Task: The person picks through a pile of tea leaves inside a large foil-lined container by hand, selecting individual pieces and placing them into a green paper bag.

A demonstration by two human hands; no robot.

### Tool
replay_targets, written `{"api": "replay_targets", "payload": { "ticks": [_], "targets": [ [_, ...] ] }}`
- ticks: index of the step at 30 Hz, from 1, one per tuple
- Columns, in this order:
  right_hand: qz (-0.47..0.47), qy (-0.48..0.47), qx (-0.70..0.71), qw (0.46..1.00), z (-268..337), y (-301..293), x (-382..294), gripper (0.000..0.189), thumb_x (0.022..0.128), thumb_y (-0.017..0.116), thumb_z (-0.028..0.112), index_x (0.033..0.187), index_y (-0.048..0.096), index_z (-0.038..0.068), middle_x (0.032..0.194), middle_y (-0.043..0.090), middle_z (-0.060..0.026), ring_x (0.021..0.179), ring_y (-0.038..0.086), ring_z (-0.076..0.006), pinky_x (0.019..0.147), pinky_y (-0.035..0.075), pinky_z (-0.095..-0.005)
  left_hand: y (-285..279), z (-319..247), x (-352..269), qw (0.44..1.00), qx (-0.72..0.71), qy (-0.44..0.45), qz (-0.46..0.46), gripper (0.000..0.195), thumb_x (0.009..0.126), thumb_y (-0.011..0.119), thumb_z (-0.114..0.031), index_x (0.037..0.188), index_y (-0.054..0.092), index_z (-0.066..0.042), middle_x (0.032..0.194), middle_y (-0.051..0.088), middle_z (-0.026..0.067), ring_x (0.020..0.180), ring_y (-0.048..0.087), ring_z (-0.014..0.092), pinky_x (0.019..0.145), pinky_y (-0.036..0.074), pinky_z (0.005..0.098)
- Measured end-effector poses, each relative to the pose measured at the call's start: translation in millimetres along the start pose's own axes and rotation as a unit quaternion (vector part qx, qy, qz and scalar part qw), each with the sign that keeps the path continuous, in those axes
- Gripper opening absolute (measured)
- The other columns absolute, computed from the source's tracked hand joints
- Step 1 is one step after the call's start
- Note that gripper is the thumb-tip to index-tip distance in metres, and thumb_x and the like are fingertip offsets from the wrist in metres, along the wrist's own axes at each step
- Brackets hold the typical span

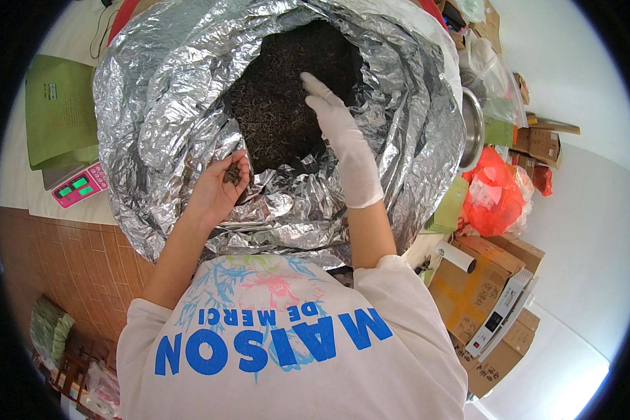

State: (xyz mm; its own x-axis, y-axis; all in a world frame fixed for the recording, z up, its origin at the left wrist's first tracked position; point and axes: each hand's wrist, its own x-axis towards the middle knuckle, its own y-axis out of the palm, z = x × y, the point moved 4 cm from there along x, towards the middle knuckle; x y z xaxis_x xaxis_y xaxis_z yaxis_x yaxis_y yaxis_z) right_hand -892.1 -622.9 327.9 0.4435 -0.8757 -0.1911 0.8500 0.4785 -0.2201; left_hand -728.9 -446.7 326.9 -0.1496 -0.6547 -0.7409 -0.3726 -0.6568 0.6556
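Observation:
A large foil-lined bag [163,100] lies spread before me, its crinkled silver mouth folded wide. Inside is a heap of dark, thin, twisted dried leaves [273,110] that looks like loose tea. My left hand [223,181], bare, is palm up at the near left edge of the heap. Its curled fingers hold a small clump of dried leaves [232,173]. My right hand [331,113] wears a white glove and reaches over the right side of the heap, fingers extended and nothing visible in them. Whether its fingertips touch the leaves is hard to tell.
On the left, a green paper bag [60,113] rests on a pink digital scale [81,185]. A metal bowl [472,128] stands right of the foil. Farther right are a red plastic bag [491,194], cardboard boxes [472,283] and a white appliance [499,315].

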Motion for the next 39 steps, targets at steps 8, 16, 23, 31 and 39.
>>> {"api": "replay_targets", "payload": {
  "ticks": [8, 16, 23, 31, 39],
  "targets": [
    [0.178, 0.165, -0.130, 0.961, 18.6, 16.6, -42.4, 0.033, 0.083, 0.040, 0.008, 0.109, 0.061, 0.005, 0.100, 0.065, -0.0092, 0.092, 0.059, -0.0180, 0.086, 0.044, -0.0283, 3.3, 2.4, 2.7, 0.997, -0.025, -0.040, 0.059, 0.034, 0.093, 0.041, -0.010, 0.124, 0.041, 0.005, 0.078, 0.046, 0.0005, 0.065, 0.042, 0.008, 0.058, 0.041, 0.0192],
    [0.354, 0.109, -0.259, 0.892, 16.3, 72.6, -68.1, 0.034, 0.077, 0.042, 0.004, 0.104, 0.064, 0.007, 0.076, 0.064, -0.0128, 0.060, 0.060, -0.0221, 0.060, 0.048, -0.0322, 4.3, 7.1, 6.5, 0.998, -0.025, 0.055, -0.032, 0.040, 0.092, 0.037, -0.005, 0.131, 0.035, -0.004, 0.068, 0.034, -0.0030, 0.056, 0.030, 0.006, 0.049, 0.029, 0.0192],
    [0.221, -0.026, -0.258, 0.940, -4.6, 66.2, -62.0, 0.040, 0.080, 0.042, 0.002, 0.116, 0.058, 0.011, 0.114, 0.056, -0.0178, 0.106, 0.053, -0.0321, 0.091, 0.041, -0.0313, -2.3, 1.5, -1.6, 0.990, -0.004, 0.129, -0.060, 0.036, 0.092, 0.037, -0.007, 0.127, 0.039, -0.009, 0.069, 0.036, -0.0024, 0.056, 0.030, 0.006, 0.051, 0.029, 0.0178],
    [0.053, -0.060, -0.145, 0.986, 16.1, 32.9, -42.5, 0.024, 0.077, 0.048, -0.002, 0.090, 0.066, 0.006, 0.092, 0.065, -0.0100, 0.088, 0.062, -0.0222, 0.079, 0.047, -0.0287, -3.8, -3.0, -3.2, 0.992, -0.009, 0.118, -0.051, 0.036, 0.092, 0.039, -0.007, 0.128, 0.038, -0.008, 0.069, 0.036, -0.0019, 0.056, 0.031, 0.006, 0.050, 0.029, 0.0183],
    [-0.099, -0.083, -0.282, 0.951, 18.4, 34.8, -45.6, 0.012, 0.073, 0.063, 0.011, 0.084, 0.060, 0.009, 0.073, 0.057, -0.0073, 0.068, 0.057, -0.0248, 0.064, 0.047, -0.0348, -3.0, -1.0, -2.0, 0.993, 0.007, 0.113, -0.042, 0.035, 0.092, 0.038, -0.008, 0.127, 0.039, -0.008, 0.069, 0.037, -0.0017, 0.056, 0.031, 0.006, 0.051, 0.030, 0.0191]
  ]
}}
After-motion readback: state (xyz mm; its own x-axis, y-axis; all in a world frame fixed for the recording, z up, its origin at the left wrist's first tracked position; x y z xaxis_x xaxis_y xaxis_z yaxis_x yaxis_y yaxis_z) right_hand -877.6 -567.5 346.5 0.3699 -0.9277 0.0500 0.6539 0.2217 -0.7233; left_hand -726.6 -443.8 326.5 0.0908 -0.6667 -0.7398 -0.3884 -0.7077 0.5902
